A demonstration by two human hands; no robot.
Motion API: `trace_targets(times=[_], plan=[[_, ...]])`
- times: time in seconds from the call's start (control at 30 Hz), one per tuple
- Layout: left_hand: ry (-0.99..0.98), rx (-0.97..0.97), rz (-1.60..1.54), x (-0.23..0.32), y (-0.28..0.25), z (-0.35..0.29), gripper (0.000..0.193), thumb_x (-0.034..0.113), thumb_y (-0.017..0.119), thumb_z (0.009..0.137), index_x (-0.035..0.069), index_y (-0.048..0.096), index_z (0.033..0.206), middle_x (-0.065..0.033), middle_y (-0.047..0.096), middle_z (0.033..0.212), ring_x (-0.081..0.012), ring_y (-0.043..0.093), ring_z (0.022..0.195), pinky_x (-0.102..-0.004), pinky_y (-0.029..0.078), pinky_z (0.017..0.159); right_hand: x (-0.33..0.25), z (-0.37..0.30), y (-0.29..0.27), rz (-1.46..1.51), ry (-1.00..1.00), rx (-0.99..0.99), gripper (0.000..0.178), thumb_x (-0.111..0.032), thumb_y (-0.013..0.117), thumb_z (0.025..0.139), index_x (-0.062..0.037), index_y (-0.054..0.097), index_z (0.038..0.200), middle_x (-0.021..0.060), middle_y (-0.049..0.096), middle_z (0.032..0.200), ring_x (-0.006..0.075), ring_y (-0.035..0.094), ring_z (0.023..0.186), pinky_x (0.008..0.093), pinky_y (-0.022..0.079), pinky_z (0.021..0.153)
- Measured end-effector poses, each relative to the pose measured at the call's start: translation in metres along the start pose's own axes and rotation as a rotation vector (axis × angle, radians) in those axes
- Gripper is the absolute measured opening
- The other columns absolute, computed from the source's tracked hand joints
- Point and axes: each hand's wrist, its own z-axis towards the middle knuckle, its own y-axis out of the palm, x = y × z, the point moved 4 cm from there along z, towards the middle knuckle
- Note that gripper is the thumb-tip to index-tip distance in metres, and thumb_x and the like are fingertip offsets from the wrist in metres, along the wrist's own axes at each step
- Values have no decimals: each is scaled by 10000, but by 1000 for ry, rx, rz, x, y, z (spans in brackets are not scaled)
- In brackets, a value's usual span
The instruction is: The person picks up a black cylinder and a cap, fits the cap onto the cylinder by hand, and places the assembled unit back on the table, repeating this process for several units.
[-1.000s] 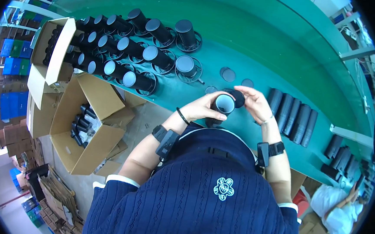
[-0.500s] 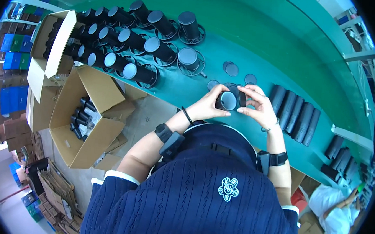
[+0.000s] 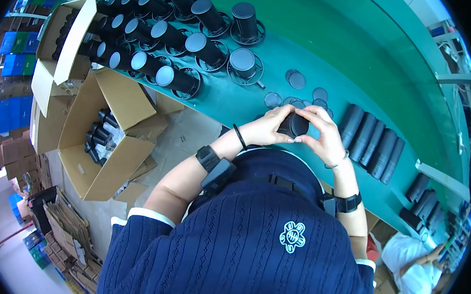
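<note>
My left hand [image 3: 269,127] is closed around a short black cylinder [image 3: 286,127] just over the near edge of the green table. A round black cap [image 3: 300,125] lies against the end of the cylinder, and my right hand [image 3: 325,136] grips it with fingers and thumb. Whether the cap is seated cannot be made out. Both thumbs meet at the cylinder's near side. Just beyond my hands lie several flat dark discs [image 3: 297,80], some partly hidden by my fingers.
Several black cylinders with round wire-like rings [image 3: 245,25] stand in rows at the left. Long black tubes [image 3: 381,154] lie side by side on the right. An open cardboard box [image 3: 130,93] with black parts sits below the table's left edge. Another person [image 3: 415,269] is at lower right.
The cylinder's open end faced up with the cap held apart beside it; now the cap covers that end. My hands have come together.
</note>
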Motion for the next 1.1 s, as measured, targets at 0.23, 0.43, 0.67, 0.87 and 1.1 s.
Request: trace_targets(times=[0.23, 0.43, 0.67, 0.87, 1.1], plan=[[105, -4, 121, 4, -3, 0, 745, 278, 759, 775, 18, 374, 1358, -203, 470, 1273, -370, 451, 1214, -429, 353, 1039, 11, -5, 3, -5, 19, 41, 664, -55, 823, 576, -55, 626, 1211, 128, 579, 1185, 288, 570, 1110, 352, 458, 959], [22, -13, 153, 15, -3, 1, 735, 418, 697, 833, 6, 386, 1355, -224, 461, 1287, -375, 451, 1215, -436, 343, 1041, 12, -6, 6, -70, 42, 74, 649, -84, 831, 589, -56, 632, 1206, 127, 589, 1172, 282, 585, 1095, 348, 468, 942], [21, 18, 158, 4, -1, 1, 699, 469, 635, 878, -3, 401, 1337, -216, 470, 1278, -361, 460, 1208, -436, 347, 1033, -1, -3, 6, -191, 5, 120, 622, -100, 830, 596, -49, 642, 1186, 136, 609, 1150, 306, 594, 1068, 363, 482, 913], [33, 20, 154, 3, -1, 1, 668, 450, 626, 889, -8, 407, 1323, -212, 471, 1282, -353, 466, 1200, -431, 355, 1023, -6, -1, 7, -224, 25, 85, 595, -111, 829, 596, -37, 654, 1159, 131, 611, 1138, 301, 591, 1054, 362, 483, 905], [49, 74, 125, 3, -1, -2, 628, 442, 634, 876, 10, 436, 1287, -191, 489, 1236, -346, 474, 1168, -430, 358, 1000, -10, 3, 10, -242, 24, 74, 584, -86, 821, 578, -26, 661, 1136, 118, 602, 1108, 293, 585, 1028, 361, 486, 883]])
